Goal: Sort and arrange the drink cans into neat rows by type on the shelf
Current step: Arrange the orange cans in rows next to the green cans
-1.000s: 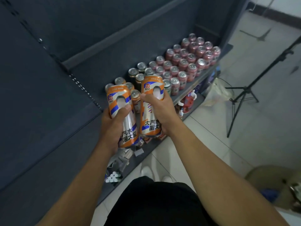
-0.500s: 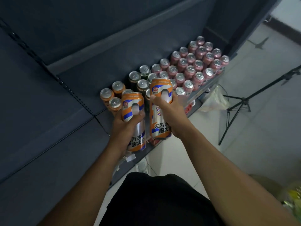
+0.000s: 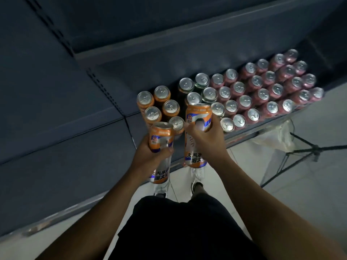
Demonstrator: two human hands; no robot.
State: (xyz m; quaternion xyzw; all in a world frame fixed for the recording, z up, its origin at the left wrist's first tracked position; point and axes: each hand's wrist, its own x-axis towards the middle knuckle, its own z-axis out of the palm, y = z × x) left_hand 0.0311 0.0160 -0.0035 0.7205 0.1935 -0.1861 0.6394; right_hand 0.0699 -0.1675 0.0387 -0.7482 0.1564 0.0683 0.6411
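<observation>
Dark shelf point(image 3: 105, 91), bare on its left part. A cluster of five orange cans point(image 3: 152, 113) stands upright near the shelf's middle, tops up, packed close, roughly two short rows.

Left hand point(image 3: 150, 156) is wrapped round a tall orange can point(image 3: 161, 136), fingers and thumb curled about the upper half. It is held upright in the air just in front of the shelf edge, beside the orange cluster.

Right hand point(image 3: 208, 140) grips a second orange can point(image 3: 198, 114) the same way, round the upper body. That one is also upright and a little higher, in front of the dark cans point(image 3: 186, 85). The two held cans are near each other but not touching.

Right of the dark cans come a couple of greenish ones, then a big block of pink cans point(image 3: 262, 94) in tidy diagonal rows out to the shelf's right end. A plastic bag point(image 3: 272, 141) hangs below the edge, and a tripod point(image 3: 316, 148) stands on the floor.

Handling, as a guess: slim tall cans, probably full, so some weight in each hand. The thin metal wall dents if squeezed hard. The smooth printed skin could slip. A mid-to-upper wrap grip looks right. They are tall and narrow, so tippy: set each base flat and nudge it in next to the orange ones. Knocking a neighbour could topple the row.
</observation>
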